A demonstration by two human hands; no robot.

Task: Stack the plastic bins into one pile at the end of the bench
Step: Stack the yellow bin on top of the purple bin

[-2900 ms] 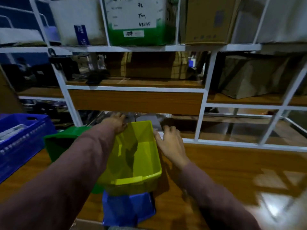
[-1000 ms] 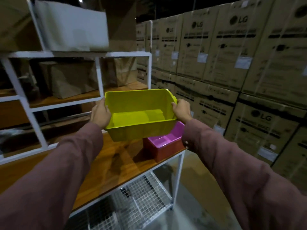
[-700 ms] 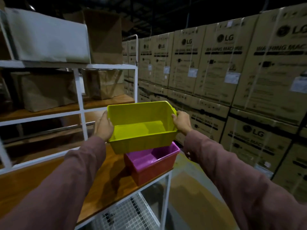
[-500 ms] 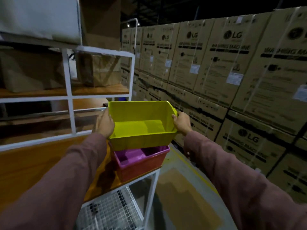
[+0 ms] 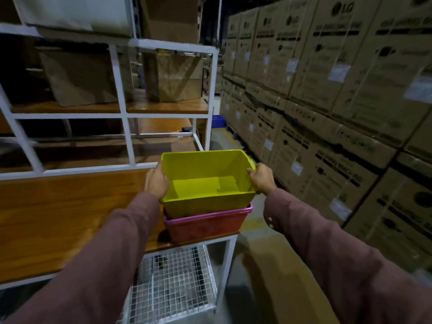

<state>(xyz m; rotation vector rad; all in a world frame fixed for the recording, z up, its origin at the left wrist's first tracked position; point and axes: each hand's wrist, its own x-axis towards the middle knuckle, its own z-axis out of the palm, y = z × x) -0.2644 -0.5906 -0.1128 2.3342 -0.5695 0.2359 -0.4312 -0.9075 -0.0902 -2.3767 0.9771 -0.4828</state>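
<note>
Both hands are seating an open yellow-green plastic bin into a pink-rimmed red plastic bin standing at the end of the wooden bench. The left hand and right hand are clamping opposite rims. Advisable: lowering level, walls aligned, releasing only once nested.

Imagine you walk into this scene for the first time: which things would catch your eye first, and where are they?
The bright yellow bin in the centre stands out first, gripped at its sides by the left hand and right hand and sitting in the pink-rimmed bin at the end of the wooden bench. Next comes the wall of stacked cardboard boxes filling the right side.
</note>
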